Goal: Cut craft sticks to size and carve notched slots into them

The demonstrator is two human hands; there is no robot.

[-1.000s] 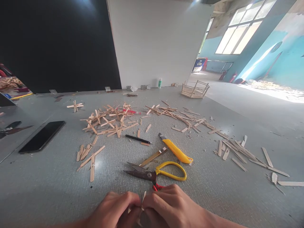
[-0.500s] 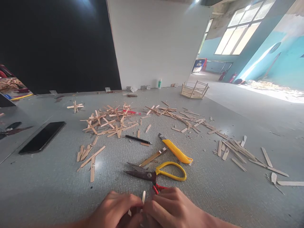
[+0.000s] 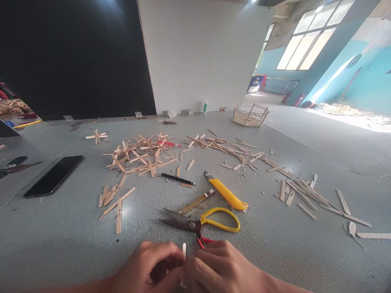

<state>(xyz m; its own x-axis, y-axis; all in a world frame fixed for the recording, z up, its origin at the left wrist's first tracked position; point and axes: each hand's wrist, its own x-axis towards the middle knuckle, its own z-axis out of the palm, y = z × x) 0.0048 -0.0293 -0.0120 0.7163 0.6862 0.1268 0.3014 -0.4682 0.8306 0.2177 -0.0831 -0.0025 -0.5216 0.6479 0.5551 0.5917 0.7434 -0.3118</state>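
Observation:
At the bottom middle, my left hand (image 3: 154, 264) and my right hand (image 3: 218, 264) meet over the table. A wooden craft stick (image 3: 184, 250) pokes up between them, its rounded tip showing and its lower part mostly covered by my fingers. My left thumb and index finger curl in and pinch at it. The fingers of my right hand are bent closed around the same spot. Just beyond them lie scissors (image 3: 192, 225) with one yellow and one red handle, the red one partly behind my right hand.
A yellow utility knife (image 3: 227, 193), tweezers (image 3: 197, 202) and a black pen (image 3: 177, 179) lie past the scissors. Loose sticks (image 3: 301, 191) and joined stick shapes (image 3: 140, 156) spread across the table. A phone (image 3: 55, 176) is at left; a stick frame (image 3: 251, 116) stands at the back.
My left fingers have lifted and rounded, leaving a wider gap between thumb and index finger. The stick's tip has shifted slightly up; my right hand has hardly moved.

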